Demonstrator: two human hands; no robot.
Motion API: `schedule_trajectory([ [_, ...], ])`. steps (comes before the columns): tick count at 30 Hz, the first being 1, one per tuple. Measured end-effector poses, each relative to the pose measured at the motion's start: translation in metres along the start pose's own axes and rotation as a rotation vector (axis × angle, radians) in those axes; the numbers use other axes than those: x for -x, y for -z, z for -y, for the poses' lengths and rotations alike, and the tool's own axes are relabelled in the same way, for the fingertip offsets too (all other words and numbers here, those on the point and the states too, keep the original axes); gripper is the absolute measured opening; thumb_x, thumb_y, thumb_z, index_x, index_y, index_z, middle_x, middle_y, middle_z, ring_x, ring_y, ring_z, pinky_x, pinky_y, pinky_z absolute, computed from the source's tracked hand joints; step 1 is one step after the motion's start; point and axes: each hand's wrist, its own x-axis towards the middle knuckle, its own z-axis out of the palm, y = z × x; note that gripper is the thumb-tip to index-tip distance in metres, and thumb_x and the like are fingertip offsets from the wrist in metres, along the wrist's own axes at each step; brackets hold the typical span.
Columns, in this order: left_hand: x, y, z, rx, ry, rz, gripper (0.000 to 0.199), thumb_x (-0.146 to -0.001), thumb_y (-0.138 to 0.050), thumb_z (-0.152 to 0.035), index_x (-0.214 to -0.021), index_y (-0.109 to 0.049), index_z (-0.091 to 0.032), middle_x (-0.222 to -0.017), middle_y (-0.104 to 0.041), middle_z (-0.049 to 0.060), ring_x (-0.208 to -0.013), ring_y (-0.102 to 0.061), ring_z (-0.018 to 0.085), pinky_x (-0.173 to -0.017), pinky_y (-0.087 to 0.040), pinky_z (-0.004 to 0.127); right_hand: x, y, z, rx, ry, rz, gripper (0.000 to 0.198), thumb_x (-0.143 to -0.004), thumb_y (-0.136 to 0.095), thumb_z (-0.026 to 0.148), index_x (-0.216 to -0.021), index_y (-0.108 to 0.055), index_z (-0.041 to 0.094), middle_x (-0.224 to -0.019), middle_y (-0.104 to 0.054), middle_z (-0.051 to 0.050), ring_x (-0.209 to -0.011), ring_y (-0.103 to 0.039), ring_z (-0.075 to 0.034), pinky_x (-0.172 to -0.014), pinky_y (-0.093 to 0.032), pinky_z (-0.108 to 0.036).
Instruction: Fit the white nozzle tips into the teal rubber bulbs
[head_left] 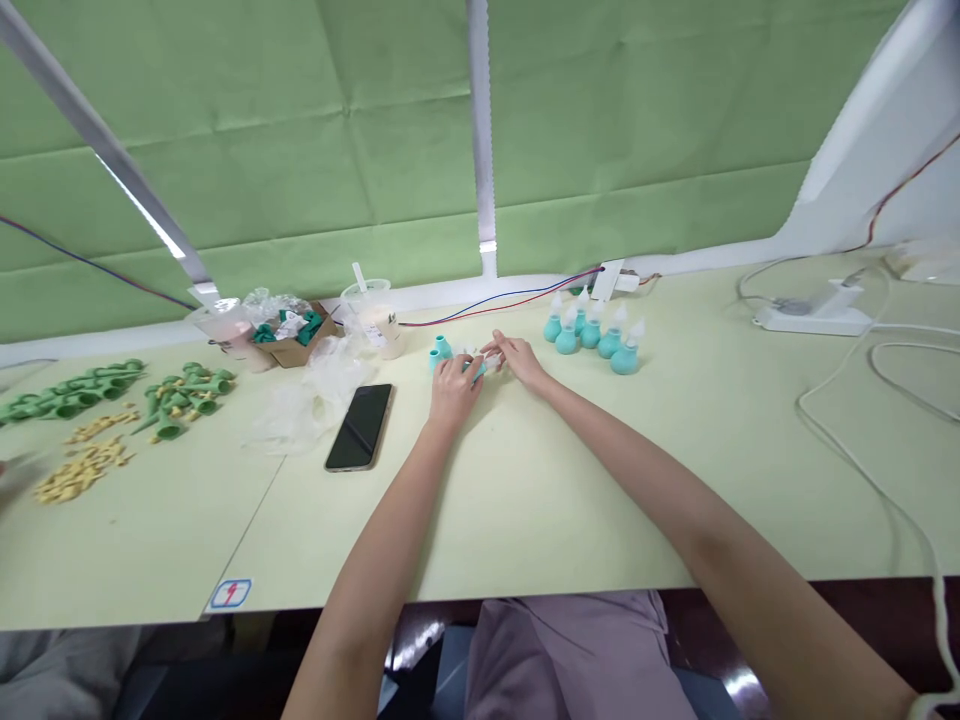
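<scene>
My left hand closes around a small teal squeeze bulb, mostly hidden by its fingers. A clear pointed nozzle shows at the bulb's right side. My right hand reaches in from the right with its fingertips at this nozzle, closed on it as far as I can see. Just past my left hand stand teal pieces with open necks; other whitish bits there are partly covered. To the right of my hands, several teal bulbs with clear nozzles stand upright in a cluster.
A black phone lies left of my left arm, beside crumpled clear plastic. Cups, including one with a straw, and a cardboard box stand behind. Green horn-shaped parts and yellow bits lie left; a power strip with cables is right.
</scene>
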Motion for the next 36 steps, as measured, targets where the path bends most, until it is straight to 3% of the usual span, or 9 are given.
schedule_trajectory([
  [2, 0.000, 0.000, -0.002, -0.025, -0.064, 0.059, 0.029, -0.084, -0.048, -0.020, -0.111, -0.058, -0.022, -0.099, -0.062, 0.008, -0.094, -0.056, 0.022, -0.087, -0.036, 0.037, 0.006, 0.004, -0.002, -0.145, -0.090, 0.148, 0.046, -0.078, -0.052, 0.057, -0.076, -0.069, 0.015, -0.065, -0.065, -0.003, -0.051, -0.055, -0.011, -0.051, -0.040, -0.023],
  [4, -0.001, 0.001, -0.006, -0.030, -0.105, 0.096, 0.027, -0.084, -0.049, -0.020, -0.109, -0.059, -0.022, -0.098, -0.063, 0.008, -0.096, -0.055, 0.023, -0.086, -0.036, 0.038, 0.014, 0.010, -0.005, -0.295, -0.171, 0.202, 0.041, -0.067, -0.066, 0.054, -0.079, -0.070, 0.015, -0.068, -0.066, -0.003, -0.055, -0.057, -0.011, -0.050, -0.043, -0.021],
  [8, -0.001, 0.005, -0.014, -0.007, -0.057, 0.115, 0.025, -0.085, -0.050, -0.027, -0.107, -0.058, -0.019, -0.098, -0.062, 0.009, -0.098, -0.052, 0.025, -0.084, -0.037, 0.037, 0.026, 0.025, -0.009, -0.579, -0.262, 0.222, 0.037, -0.057, -0.078, 0.039, -0.085, -0.071, 0.016, -0.081, -0.070, -0.004, -0.074, -0.064, -0.013, -0.072, -0.052, -0.025],
  [14, -0.002, 0.010, -0.018, 0.118, 0.024, 0.229, 0.032, -0.089, -0.043, -0.037, -0.107, -0.059, -0.016, -0.095, -0.060, 0.010, -0.092, -0.055, 0.023, -0.080, -0.042, 0.034, 0.027, 0.031, -0.009, -0.572, -0.215, 0.220, 0.039, -0.050, -0.082, 0.029, -0.086, -0.071, 0.016, -0.084, -0.072, -0.004, -0.078, -0.065, -0.014, -0.086, -0.048, -0.032],
  [19, -0.003, 0.009, -0.017, 0.111, 0.009, 0.274, 0.031, -0.088, -0.045, -0.037, -0.097, -0.065, -0.015, -0.094, -0.060, 0.012, -0.095, -0.055, 0.024, -0.080, -0.044, 0.033, 0.027, 0.030, -0.011, -0.434, -0.226, 0.294, 0.034, -0.051, -0.080, 0.029, -0.081, -0.072, 0.014, -0.078, -0.071, -0.005, -0.075, -0.065, -0.016, -0.082, -0.049, -0.032],
  [23, -0.006, 0.015, -0.019, 0.123, 0.073, 0.394, 0.031, -0.088, -0.045, -0.037, -0.091, -0.067, -0.014, -0.091, -0.063, 0.013, -0.089, -0.059, 0.023, -0.075, -0.045, 0.031, 0.026, 0.026, -0.013, -0.350, -0.211, 0.205, 0.025, -0.053, -0.078, 0.024, -0.075, -0.071, 0.014, -0.072, -0.070, -0.004, -0.067, -0.064, -0.015, -0.073, -0.052, -0.031],
  [27, -0.011, 0.021, -0.024, 0.016, 0.174, 0.491, 0.034, -0.089, -0.042, -0.037, -0.088, -0.067, -0.013, -0.089, -0.065, 0.015, -0.083, -0.062, 0.025, -0.071, -0.044, 0.031, 0.027, 0.017, -0.010, -0.215, -0.087, 0.077, 0.018, -0.058, -0.072, 0.020, -0.075, -0.071, 0.016, -0.074, -0.071, -0.003, -0.070, -0.065, -0.017, -0.075, -0.051, -0.031],
  [33, -0.017, 0.019, -0.031, -0.065, 0.248, 0.472, 0.037, -0.090, -0.039, -0.037, -0.089, -0.067, -0.011, -0.089, -0.066, 0.015, -0.081, -0.063, 0.025, -0.069, -0.043, 0.030, 0.035, 0.007, 0.004, -0.018, 0.115, -0.104, 0.010, -0.067, -0.065, 0.024, -0.074, -0.071, 0.020, -0.078, -0.070, -0.002, -0.073, -0.064, -0.017, -0.078, -0.050, -0.031],
  [36, -0.016, 0.016, -0.030, -0.052, 0.341, 0.433, 0.037, -0.090, -0.040, -0.035, -0.083, -0.067, -0.011, -0.084, -0.067, 0.015, -0.078, -0.063, 0.024, -0.068, -0.043, 0.031, 0.031, 0.014, 0.005, -0.110, 0.058, -0.247, 0.018, -0.073, -0.060, 0.034, -0.076, -0.068, 0.018, -0.079, -0.067, -0.004, -0.073, -0.064, -0.018, -0.075, -0.052, -0.032],
])
